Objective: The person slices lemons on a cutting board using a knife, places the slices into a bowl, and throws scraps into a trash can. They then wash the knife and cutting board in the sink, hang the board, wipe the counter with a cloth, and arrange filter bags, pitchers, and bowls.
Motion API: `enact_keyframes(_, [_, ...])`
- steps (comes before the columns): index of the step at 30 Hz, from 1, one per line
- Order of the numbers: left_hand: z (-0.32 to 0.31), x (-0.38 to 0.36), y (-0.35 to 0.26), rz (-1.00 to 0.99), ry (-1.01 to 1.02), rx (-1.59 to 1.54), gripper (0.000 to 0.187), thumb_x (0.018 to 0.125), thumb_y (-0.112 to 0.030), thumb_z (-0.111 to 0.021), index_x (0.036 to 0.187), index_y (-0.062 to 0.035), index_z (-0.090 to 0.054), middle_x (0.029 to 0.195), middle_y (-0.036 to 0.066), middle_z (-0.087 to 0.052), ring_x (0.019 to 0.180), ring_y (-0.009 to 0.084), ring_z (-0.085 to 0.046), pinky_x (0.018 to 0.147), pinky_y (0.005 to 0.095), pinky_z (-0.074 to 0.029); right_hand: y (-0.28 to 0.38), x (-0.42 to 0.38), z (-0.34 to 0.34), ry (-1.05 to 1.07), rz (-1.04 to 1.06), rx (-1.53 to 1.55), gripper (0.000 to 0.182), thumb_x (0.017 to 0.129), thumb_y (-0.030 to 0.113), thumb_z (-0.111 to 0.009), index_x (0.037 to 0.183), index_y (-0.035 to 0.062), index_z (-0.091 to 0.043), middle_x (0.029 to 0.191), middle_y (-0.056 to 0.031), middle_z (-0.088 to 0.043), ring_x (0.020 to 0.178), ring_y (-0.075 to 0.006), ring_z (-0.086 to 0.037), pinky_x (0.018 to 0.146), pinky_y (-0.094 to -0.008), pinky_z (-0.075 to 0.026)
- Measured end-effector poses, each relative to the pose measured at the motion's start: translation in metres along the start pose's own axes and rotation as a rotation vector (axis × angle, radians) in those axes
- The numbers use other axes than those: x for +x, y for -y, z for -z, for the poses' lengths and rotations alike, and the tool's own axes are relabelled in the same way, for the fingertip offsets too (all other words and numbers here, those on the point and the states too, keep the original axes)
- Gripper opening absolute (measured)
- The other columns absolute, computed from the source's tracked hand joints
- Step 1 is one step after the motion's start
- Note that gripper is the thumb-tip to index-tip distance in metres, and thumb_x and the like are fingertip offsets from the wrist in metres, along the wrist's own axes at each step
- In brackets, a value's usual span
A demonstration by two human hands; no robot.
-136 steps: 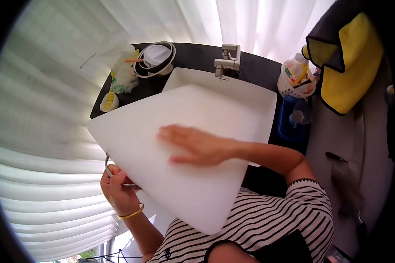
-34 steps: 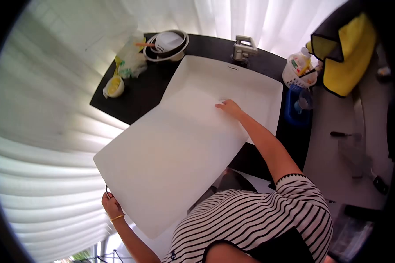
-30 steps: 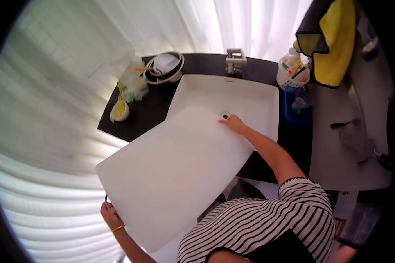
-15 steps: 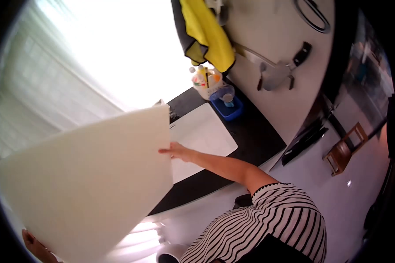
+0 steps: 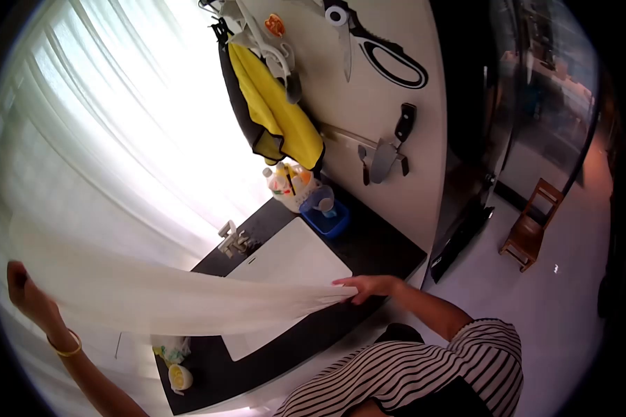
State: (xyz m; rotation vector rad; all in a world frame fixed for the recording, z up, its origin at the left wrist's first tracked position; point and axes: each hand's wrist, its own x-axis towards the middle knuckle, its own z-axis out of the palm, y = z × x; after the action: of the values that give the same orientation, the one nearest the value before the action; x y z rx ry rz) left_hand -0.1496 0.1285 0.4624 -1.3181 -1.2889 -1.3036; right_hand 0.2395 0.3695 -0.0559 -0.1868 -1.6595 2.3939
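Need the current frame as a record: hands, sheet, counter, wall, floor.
right hand: pinching gathered end of white sheet
left hand: raised, fingers curled; grip unclear
sheet position: stretched across view, partly hiding white sink
counter: faucet, blue tray, bowl with yellow contents
wall: yellow-grey towel, scissors
floor: wooden chair

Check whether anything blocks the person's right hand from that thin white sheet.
Nothing visible is in the way: the right hand grips the gathered end of the thin white sheet, which stretches across the white rectangular sink.
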Motion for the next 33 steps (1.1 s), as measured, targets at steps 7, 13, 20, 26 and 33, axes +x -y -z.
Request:
enact_keyframes(7, [-0.120,-0.002,-0.071,-0.231,0.211,-0.506,0.014,0.062,0.010,-0.041,0.065,-0.0038,-0.041,0.059,-0.003,-0.036,0.053,0.0055,-0.033,0.049,0.0201,-0.029,0.056,-0.012,-0.155,-0.628,0.370,-0.660,0.051,0.075,0.026,-0.075,0.114,-0.0009,-0.058,0.105,-0.0159,-0.064,0.091,-0.0219,-0.063,0.083,-0.0334,-0.047])
enact_keyframes(13, [-0.171,-0.006,-0.142,-0.333,0.320,-0.858,0.018,0.058,0.014,-0.041,0.063,-0.0035,-0.043,0.058,-0.001,-0.043,0.054,0.0058,-0.039,0.049,0.0194,-0.033,0.015,-0.008,-0.223,-1.232,0.623,-0.683,0.035,0.080,0.023,-0.070,0.104,-0.0008,-0.062,0.087,-0.0174,-0.067,0.077,-0.0219,-0.065,0.071,-0.0306,-0.050])
enact_keyframes(20, [-0.221,-0.009,-0.206,-0.251,0.371,-1.552,0.023,0.065,0.016,-0.056,0.058,-0.0046,-0.048,0.056,-0.004,-0.047,0.051,0.0005,-0.042,0.043,0.0168,-0.032,0.023,-0.063,-0.246,-1.646,0.653,-0.729,0.036,0.077,0.010,-0.071,0.105,-0.0049,-0.057,0.097,-0.0127,-0.064,0.087,-0.0208,-0.061,0.078,-0.0331,-0.049])
enact_keyframes(26, [-0.240,-0.017,-0.242,-0.271,0.466,-1.568,0.015,0.065,0.009,-0.052,0.057,-0.0028,-0.047,0.055,0.000,-0.048,0.053,0.0074,-0.046,0.049,0.0231,-0.037,0.016,-0.079,-0.256,-1.860,0.581,-0.760,0.042,0.075,0.011,-0.073,0.109,-0.0060,-0.054,0.103,-0.0164,-0.060,0.094,-0.0254,-0.059,0.080,-0.0360,-0.048])
enact_keyframes(33, [-0.249,-0.044,-0.283,-0.317,0.360,-1.618,0.016,0.062,0.015,-0.049,0.064,-0.0008,-0.050,0.060,-0.001,-0.054,0.056,0.0042,-0.051,0.049,0.0182,-0.039,0.008,-0.076,-0.228,-2.048,0.805,-0.900,0.033,0.073,0.008,-0.074,0.100,-0.0035,-0.060,0.093,-0.0128,-0.065,0.083,-0.0233,-0.062,0.073,-0.0341,-0.049])
